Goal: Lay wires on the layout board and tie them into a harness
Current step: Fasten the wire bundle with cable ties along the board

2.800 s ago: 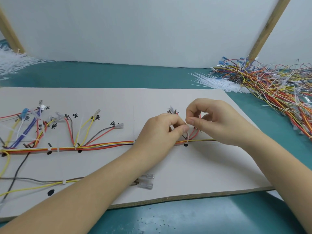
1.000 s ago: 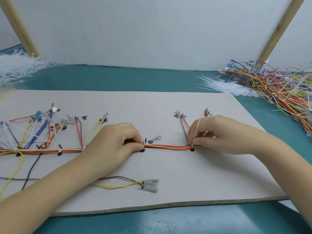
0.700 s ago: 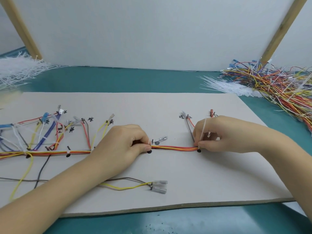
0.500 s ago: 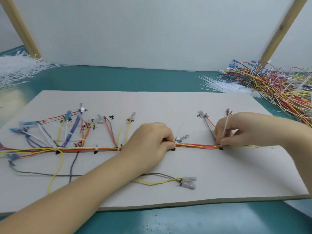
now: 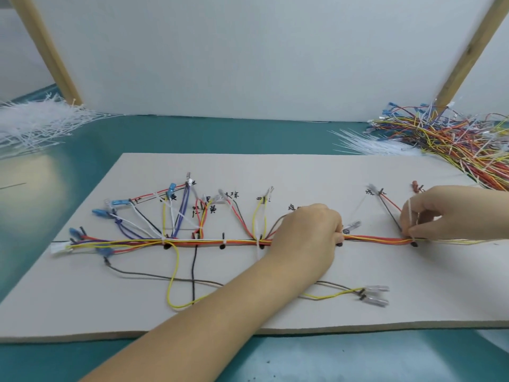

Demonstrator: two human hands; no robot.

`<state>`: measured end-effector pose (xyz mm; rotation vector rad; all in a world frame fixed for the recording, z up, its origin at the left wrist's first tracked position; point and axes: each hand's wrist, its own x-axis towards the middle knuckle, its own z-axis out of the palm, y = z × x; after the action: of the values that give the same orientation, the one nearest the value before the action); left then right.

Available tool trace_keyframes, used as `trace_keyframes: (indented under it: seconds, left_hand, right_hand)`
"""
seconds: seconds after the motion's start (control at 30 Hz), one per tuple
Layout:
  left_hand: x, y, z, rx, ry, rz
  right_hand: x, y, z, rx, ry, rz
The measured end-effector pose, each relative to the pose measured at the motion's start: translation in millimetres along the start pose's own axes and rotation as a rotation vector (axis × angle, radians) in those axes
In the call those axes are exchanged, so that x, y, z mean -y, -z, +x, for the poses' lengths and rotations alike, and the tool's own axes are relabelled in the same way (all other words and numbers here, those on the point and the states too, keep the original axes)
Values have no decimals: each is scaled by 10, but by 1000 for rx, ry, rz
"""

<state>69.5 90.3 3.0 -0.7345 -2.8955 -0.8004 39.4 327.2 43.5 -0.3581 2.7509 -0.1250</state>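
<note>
A pale layout board (image 5: 275, 166) lies on the teal table, with handwritten labels and black marks. Along its middle runs a wire bundle (image 5: 220, 242) of red, orange and yellow wires, with branches fanning upward to small terminals. My left hand (image 5: 305, 235) grips the bundle near the board's centre, fingers curled round it. My right hand (image 5: 451, 213) pinches the bundle at a black mark on the right, and the white tail of a cable tie (image 5: 409, 216) stands up between its fingers. A brown and a yellow wire with clear terminals (image 5: 376, 295) lie loose in front.
A heap of coloured wires (image 5: 454, 142) fills the back right, with white cable ties (image 5: 369, 144) beside it. More white ties (image 5: 33, 122) are piled at the back left. A white backdrop with two slanted wooden posts (image 5: 46, 48) closes the far side.
My left hand moved left from the tie point to grip the bundle at mid-board. The right hand stayed at the right mark. The view has since shifted left, showing the harness's left end.
</note>
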Motion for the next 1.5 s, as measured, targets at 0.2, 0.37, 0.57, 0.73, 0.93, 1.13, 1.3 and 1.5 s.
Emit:
trace_keyframes:
  seconds: [0.2, 0.37, 0.57, 0.73, 0.93, 1.13, 1.3, 1.5]
  left_hand:
    - [51, 722, -186, 48, -199, -183]
    - [903, 1506, -216, -340, 34, -465]
    - [1759, 1212, -92, -83, 490, -209]
    - [1835, 1155, -209, -85, 307, -342]
    - [1888, 1204, -220, -20, 294, -413]
    - [1926, 1229, -185, 29, 284, -360]
    - [1964, 1234, -170, 13, 252, -330]
    - [1956, 1242, -192, -4, 277, -246]
  right_hand:
    - [246, 100, -17, -720, 192, 417]
    - [938, 147, 26, -849, 412, 651]
    - [1561, 35, 548, -440, 389, 556]
    - [1215, -150, 751, -477, 179, 768]
    - [1143, -177, 857, -470, 166, 832]
    - [1143, -205, 873, -458, 167, 757]
    - [1164, -207, 862, -438, 179, 702]
    - [1156, -218, 861, -446, 175, 659]
